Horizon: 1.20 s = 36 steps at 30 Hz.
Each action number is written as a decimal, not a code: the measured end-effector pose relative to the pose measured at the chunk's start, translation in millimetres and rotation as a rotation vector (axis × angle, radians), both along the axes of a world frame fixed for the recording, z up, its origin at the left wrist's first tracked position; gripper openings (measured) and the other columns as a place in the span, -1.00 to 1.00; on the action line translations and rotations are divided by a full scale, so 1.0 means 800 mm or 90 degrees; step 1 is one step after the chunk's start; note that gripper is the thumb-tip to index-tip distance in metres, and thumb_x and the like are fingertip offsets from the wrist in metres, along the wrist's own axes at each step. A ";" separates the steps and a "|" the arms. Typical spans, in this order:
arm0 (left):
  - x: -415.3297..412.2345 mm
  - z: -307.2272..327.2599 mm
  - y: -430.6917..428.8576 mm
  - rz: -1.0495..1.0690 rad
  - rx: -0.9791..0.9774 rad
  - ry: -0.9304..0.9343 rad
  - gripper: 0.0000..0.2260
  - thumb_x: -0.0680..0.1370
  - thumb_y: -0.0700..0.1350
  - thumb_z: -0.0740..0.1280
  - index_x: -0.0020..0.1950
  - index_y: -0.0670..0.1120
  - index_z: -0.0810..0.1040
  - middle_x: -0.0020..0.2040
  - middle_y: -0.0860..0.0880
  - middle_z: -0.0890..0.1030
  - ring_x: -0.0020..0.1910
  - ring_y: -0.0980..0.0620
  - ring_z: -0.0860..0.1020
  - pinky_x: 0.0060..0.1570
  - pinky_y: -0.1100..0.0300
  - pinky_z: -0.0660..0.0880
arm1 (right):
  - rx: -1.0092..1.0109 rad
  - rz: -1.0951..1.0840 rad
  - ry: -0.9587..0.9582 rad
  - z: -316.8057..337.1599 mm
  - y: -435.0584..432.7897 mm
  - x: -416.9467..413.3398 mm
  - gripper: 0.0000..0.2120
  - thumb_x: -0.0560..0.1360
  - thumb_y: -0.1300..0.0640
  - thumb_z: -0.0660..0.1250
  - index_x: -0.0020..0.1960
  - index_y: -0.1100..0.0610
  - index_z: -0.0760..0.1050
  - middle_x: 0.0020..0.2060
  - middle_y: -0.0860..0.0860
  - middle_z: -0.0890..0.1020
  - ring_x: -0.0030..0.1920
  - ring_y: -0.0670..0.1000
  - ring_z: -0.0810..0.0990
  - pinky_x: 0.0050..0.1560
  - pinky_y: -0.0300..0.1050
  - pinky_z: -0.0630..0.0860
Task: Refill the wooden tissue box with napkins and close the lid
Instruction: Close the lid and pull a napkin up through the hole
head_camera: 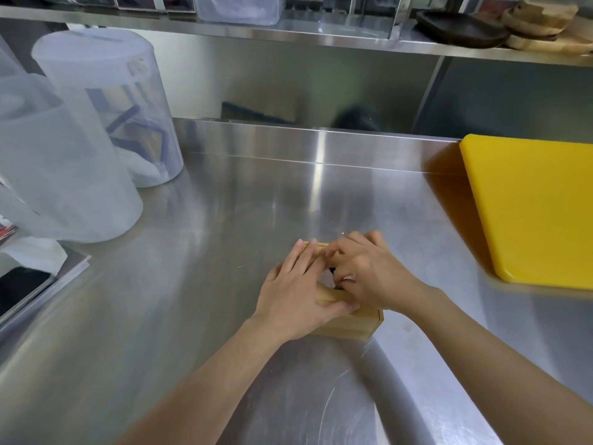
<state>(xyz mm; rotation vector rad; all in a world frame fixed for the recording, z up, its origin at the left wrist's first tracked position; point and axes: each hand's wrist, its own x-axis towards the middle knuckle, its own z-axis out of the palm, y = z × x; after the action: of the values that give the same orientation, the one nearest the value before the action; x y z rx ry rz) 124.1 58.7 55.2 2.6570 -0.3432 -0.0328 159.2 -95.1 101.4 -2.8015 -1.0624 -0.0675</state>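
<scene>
A small wooden tissue box sits on the steel counter, mostly covered by both hands. My left hand lies flat across the lid's left side, thumb pressed along the near edge. My right hand rests on the right side, fingers curled at the dark central slot, where a bit of white napkin shows. Whether the lid is fully seated is hidden by my hands.
A yellow cutting board lies at the right. Two tall translucent plastic containers stand at the back left. White napkins and a dark flat device sit at the left edge. A steel shelf runs overhead with wooden plates.
</scene>
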 end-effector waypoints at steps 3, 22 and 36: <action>0.003 0.002 0.002 -0.011 0.024 0.020 -0.13 0.25 0.52 0.04 0.47 0.14 0.04 0.54 0.12 -0.05 0.48 0.16 -0.20 0.43 -0.06 0.06 | 0.033 -0.020 0.005 -0.002 -0.007 -0.004 -0.86 0.38 0.24 0.35 -0.31 0.12 0.64 -0.20 0.06 0.63 -0.13 0.11 0.52 -0.03 0.08 0.26; 0.004 0.001 0.012 -0.059 -0.133 -0.128 -0.78 0.46 -0.01 0.35 0.06 -0.05 0.56 0.21 0.01 0.46 0.26 0.07 0.29 0.22 0.26 0.12 | 0.114 0.015 -0.022 -0.011 -0.013 -0.019 -0.94 0.29 0.30 0.35 -0.34 0.22 0.49 -0.41 0.06 0.60 -0.30 0.10 0.54 -0.14 -0.09 0.31; -0.001 0.015 0.008 -0.045 -0.148 -0.146 -0.93 0.52 -0.11 0.27 -0.09 -0.05 0.55 -0.02 0.08 0.57 0.05 0.10 0.44 0.16 0.21 0.16 | 0.278 -0.110 0.321 0.001 -0.016 -0.005 -0.93 0.40 0.29 0.40 -0.18 0.15 0.54 -0.34 -0.12 0.51 -0.30 -0.19 0.45 -0.20 -0.42 0.33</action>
<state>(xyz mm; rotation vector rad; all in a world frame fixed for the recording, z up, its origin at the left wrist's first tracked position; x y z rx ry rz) 123.3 65.0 67.3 2.4198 -0.4844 0.2759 155.1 -107.6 101.9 -2.3218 -0.5970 0.3301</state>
